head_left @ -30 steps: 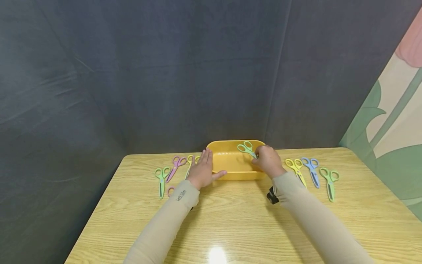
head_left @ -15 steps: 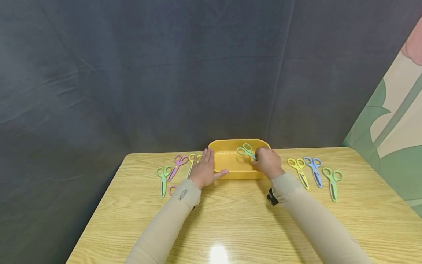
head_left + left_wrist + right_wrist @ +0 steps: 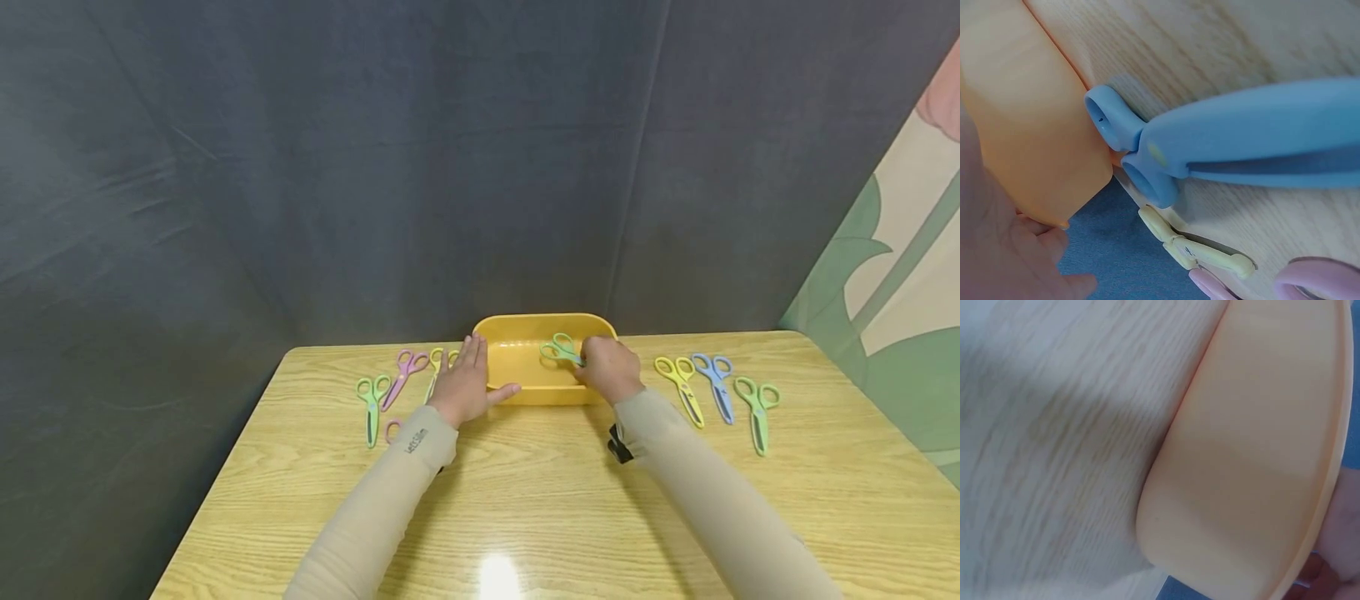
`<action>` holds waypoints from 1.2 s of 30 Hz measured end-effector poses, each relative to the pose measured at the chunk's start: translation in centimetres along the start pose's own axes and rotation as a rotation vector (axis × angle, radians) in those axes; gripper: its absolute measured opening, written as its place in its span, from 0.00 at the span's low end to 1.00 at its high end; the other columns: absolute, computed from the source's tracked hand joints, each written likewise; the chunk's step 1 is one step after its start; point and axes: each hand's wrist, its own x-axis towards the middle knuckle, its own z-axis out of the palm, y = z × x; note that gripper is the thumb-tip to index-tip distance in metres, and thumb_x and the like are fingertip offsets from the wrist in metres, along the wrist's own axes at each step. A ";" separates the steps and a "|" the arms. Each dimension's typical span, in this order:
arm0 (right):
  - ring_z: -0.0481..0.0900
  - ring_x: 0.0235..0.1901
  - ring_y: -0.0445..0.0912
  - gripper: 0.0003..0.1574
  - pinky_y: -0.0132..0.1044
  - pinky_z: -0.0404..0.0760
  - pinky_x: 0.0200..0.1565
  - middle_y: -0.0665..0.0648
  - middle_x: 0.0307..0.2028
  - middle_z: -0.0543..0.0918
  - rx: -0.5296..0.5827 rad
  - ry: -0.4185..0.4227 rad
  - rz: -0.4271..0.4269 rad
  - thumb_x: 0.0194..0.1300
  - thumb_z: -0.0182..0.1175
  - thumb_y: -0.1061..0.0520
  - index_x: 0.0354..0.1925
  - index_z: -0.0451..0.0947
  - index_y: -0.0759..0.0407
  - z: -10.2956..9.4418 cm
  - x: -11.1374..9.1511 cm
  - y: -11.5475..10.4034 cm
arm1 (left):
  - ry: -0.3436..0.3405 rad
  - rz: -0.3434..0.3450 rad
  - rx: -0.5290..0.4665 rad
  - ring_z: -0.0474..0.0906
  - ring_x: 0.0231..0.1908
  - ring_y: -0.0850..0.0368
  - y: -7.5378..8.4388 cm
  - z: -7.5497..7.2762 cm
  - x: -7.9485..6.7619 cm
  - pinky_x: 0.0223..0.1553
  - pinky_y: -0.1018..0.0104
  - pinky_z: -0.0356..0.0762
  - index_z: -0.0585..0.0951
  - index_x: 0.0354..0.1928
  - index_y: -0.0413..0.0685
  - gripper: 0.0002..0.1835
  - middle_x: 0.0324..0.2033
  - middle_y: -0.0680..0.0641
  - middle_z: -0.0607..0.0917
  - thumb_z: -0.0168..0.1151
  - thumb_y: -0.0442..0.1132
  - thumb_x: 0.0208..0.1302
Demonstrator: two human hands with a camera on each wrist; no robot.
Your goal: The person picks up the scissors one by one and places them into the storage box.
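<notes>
A yellow plastic tray (image 3: 517, 395) stands near the table's far edge. My right hand (image 3: 611, 367) is at its right end, gripping green scissors (image 3: 561, 348) by the blade end, handle loops pointing left over the tray's inside. The blades are mostly hidden in the hand. My left hand (image 3: 461, 387) lies with straight fingers along the tray's left end, thumb out by the front wall. Blue scissors (image 3: 1235, 134) lie beneath the left wrist, next to the tray; the arm hides them in the head view. Yellow scissors (image 3: 433, 362) show partly behind the left hand.
Left of the tray lie green scissors (image 3: 372, 412), purple scissors (image 3: 402, 382) and a partly covered pink pair (image 3: 393, 429). On the right are yellow scissors (image 3: 683, 387), blue scissors (image 3: 717, 387) and green scissors (image 3: 759, 415). A dark curtain (image 3: 450, 167) hangs behind the table.
My right hand has lowered the green scissors a little into the tray. The left hand stays at the tray's left end, and the head view has shifted slightly.
</notes>
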 end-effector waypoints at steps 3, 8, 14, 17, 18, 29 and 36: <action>0.74 0.23 0.49 0.10 0.43 0.72 0.23 0.56 0.26 0.79 -0.022 -0.040 0.012 0.59 0.70 0.56 0.25 0.81 0.57 0.1 0.0 0.2 | -0.006 0.005 -0.017 0.38 0.79 0.47 0.1 0.3 0.0 0.75 0.39 0.40 0.44 0.80 0.37 0.58 0.80 0.40 0.43 0.46 0.76 0.67; 0.73 0.22 0.50 0.12 0.43 0.72 0.22 0.55 0.23 0.78 -0.065 -0.051 0.013 0.58 0.70 0.57 0.23 0.78 0.57 0.1 0.2 0.8 | -0.009 0.012 -0.036 0.36 0.79 0.49 0.5 0.5 0.0 0.75 0.40 0.41 0.44 0.80 0.38 0.58 0.80 0.41 0.42 0.46 0.76 0.66; 0.71 0.22 0.49 0.14 0.42 0.70 0.23 0.55 0.22 0.75 -0.096 -0.083 0.021 0.58 0.70 0.58 0.22 0.74 0.57 0.1 0.7 0.5 | -0.006 0.009 -0.031 0.36 0.79 0.49 0.2 0.6 0.3 0.75 0.40 0.40 0.43 0.80 0.38 0.58 0.80 0.41 0.42 0.46 0.76 0.67; 0.72 0.23 0.49 0.14 0.43 0.72 0.24 0.55 0.23 0.75 -0.108 -0.080 0.021 0.57 0.70 0.58 0.23 0.74 0.57 0.3 0.8 0.3 | 0.006 0.011 -0.033 0.37 0.79 0.48 0.0 0.7 0.3 0.75 0.40 0.41 0.44 0.80 0.38 0.58 0.80 0.41 0.43 0.47 0.76 0.67; 0.72 0.23 0.50 0.14 0.43 0.72 0.24 0.55 0.23 0.76 -0.112 -0.079 0.019 0.58 0.71 0.58 0.24 0.75 0.57 0.3 0.8 0.3 | 0.009 0.012 -0.035 0.37 0.79 0.48 0.0 0.7 0.2 0.75 0.40 0.41 0.44 0.80 0.38 0.58 0.80 0.41 0.44 0.47 0.76 0.67; 0.82 0.30 0.52 0.14 0.53 0.82 0.33 0.58 0.30 0.84 -0.125 -0.120 0.013 0.59 0.74 0.57 0.38 0.81 0.64 0.4 1.0 -0.3 | -0.002 0.010 -0.022 0.38 0.79 0.47 0.0 0.1 -0.1 0.75 0.40 0.42 0.44 0.80 0.37 0.59 0.80 0.40 0.44 0.45 0.77 0.67; 0.82 0.33 0.52 0.14 0.50 0.83 0.35 0.61 0.32 0.85 -0.076 -0.132 -0.005 0.59 0.73 0.62 0.39 0.80 0.67 0.6 1.4 -0.3 | -0.011 0.006 -0.010 0.37 0.79 0.47 0.0 -0.2 -0.1 0.75 0.40 0.42 0.43 0.80 0.37 0.59 0.80 0.40 0.43 0.44 0.77 0.66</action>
